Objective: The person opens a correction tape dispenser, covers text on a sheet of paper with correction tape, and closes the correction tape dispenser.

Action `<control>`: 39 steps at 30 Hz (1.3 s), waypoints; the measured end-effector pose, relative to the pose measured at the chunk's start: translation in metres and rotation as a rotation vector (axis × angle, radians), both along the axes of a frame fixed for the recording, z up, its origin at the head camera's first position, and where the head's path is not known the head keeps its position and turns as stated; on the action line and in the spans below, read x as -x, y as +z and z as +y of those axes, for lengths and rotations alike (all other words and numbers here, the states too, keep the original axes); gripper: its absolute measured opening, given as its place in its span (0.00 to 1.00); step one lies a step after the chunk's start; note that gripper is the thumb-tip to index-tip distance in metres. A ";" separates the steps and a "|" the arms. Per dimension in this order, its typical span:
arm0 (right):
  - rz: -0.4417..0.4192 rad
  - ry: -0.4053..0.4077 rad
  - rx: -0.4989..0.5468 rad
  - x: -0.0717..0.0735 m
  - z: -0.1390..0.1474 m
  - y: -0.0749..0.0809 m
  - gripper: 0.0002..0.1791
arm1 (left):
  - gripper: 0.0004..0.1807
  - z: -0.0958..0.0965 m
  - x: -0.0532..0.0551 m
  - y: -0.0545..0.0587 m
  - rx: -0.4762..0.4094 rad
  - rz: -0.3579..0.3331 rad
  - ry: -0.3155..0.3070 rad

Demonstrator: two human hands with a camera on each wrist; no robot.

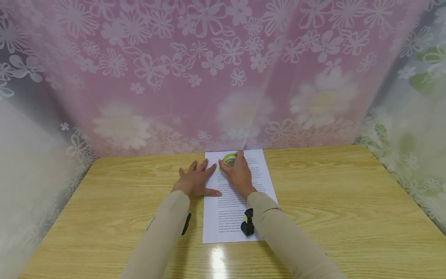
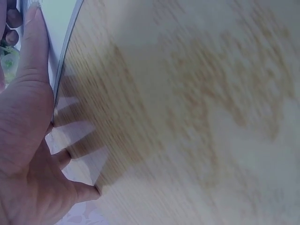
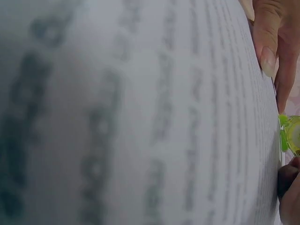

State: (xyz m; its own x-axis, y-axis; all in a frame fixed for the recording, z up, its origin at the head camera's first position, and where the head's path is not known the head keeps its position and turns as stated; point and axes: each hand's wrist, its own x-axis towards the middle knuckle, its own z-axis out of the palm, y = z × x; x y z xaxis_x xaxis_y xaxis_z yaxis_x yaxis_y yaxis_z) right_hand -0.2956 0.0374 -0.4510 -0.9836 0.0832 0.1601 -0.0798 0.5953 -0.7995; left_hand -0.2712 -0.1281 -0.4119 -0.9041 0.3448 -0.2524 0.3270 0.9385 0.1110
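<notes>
A printed sheet of paper (image 1: 212, 224) lies upright on the wooden table. Near its top left, my right hand (image 1: 240, 176) grips a translucent green correction tape (image 1: 230, 158) between thumb and fingers. In the right wrist view the correction tape (image 3: 292, 133) shows at the right edge, its green tip close over the page. My left hand (image 1: 196, 182) spreads its fingers across the sheet's left edge, thumb on the paper and the outer fingers on the wood. The left wrist view shows that left hand (image 2: 28, 126) flat beside the paper's edge.
The wooden table (image 1: 331, 193) extends to both sides of the sheet. Pink flowered cloth (image 1: 195, 93) hangs along the back edge, with pale flowered curtains (image 1: 411, 155) at the sides. A black wrist camera (image 1: 247, 223) sits over the paper's lower right.
</notes>
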 end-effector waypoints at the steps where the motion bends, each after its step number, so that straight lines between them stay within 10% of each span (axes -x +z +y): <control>1: 0.002 0.002 0.008 0.000 0.001 0.000 0.33 | 0.55 0.000 0.000 -0.001 0.003 0.003 0.000; 14: -0.035 -0.047 -0.124 0.002 0.008 0.001 0.38 | 0.55 0.001 0.001 -0.002 0.015 0.020 -0.007; 28: -0.012 -0.019 -0.010 0.003 0.013 0.000 0.35 | 0.55 -0.001 -0.001 -0.001 0.002 0.011 -0.003; 39: -0.060 -0.031 -0.188 0.001 0.018 0.004 0.39 | 0.55 0.000 0.000 -0.002 0.001 0.021 -0.015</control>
State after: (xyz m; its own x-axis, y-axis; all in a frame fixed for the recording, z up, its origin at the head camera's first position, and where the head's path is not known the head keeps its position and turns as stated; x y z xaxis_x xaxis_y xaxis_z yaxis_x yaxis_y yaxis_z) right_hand -0.2967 0.0557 -0.4466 -0.9892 0.0875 0.1173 -0.0151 0.7362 -0.6766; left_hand -0.2709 -0.1285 -0.4135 -0.9038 0.3587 -0.2334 0.3437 0.9334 0.1034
